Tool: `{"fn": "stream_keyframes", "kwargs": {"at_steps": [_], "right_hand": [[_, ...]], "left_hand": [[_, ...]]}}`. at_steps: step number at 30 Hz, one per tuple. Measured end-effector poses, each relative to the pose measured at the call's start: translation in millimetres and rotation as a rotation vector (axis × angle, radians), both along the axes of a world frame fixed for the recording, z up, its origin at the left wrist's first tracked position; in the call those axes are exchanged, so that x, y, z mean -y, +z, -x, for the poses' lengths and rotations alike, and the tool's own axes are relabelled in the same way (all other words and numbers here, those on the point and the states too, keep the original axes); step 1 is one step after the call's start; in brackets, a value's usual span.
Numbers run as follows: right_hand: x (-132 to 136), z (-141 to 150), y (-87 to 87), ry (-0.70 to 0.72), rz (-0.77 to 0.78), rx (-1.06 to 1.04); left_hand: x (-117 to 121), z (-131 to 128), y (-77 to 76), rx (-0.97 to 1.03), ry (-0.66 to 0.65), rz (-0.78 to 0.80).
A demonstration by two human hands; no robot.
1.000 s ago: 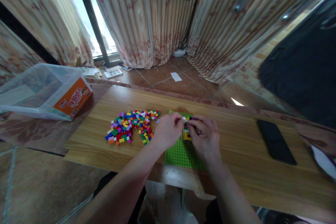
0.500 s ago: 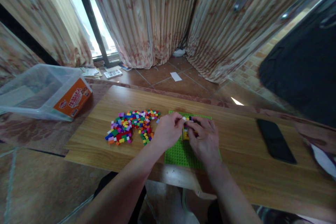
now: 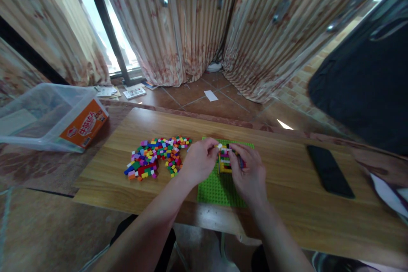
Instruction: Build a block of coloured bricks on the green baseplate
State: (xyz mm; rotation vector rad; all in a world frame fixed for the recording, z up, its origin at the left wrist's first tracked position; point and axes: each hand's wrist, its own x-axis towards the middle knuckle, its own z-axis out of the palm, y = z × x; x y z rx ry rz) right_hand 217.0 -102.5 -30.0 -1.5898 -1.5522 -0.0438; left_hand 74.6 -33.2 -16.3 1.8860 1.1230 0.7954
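A small structure of toy bricks (image 3: 225,168), mostly yellow with pink, white and dark pieces, stands on a green studded baseplate (image 3: 212,193). At its upper left, my left hand (image 3: 200,162) pinches a tiny white brick (image 3: 219,146) between thumb and fingertips. My right hand (image 3: 251,172) is closed at the structure's right side, thumb and forefinger at its top edge. Those fingers cover part of the structure, so its right side is mostly hidden. Left of the baseplate lies a loose pile of small colourful bricks (image 3: 145,159).
Both hands work over a wooden table (image 3: 287,204). A black phone (image 3: 330,171) lies to the right, with a white object (image 3: 387,193) beyond it. A clear plastic bin (image 3: 47,110) with an orange label stands past the table's left end. Curtains (image 3: 188,29) hang behind.
My right hand's fingers have shifted from across the structure's top toward its right edge, uncovering more of its front. My left hand still pinches the white brick. The view has tilted slightly.
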Motion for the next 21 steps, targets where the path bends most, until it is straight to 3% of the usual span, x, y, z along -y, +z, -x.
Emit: {"fn": "stream_keyframes", "kwargs": {"at_steps": [9, 14, 21], "right_hand": [[-1.7, 3.7, 8.7, 0.027, 0.033, -0.138], [-2.3, 5.3, 8.9, 0.026, 0.023, -0.146], [-0.5, 5.1, 11.4, 0.007, -0.058, 0.061]], "left_hand": [[9.1, 1.5, 14.8, 0.006, -0.101, -0.053], [12.4, -0.1, 18.3, 0.031, -0.086, -0.04], [12.9, -4.6, 12.6, 0.099, -0.039, 0.041]]}}
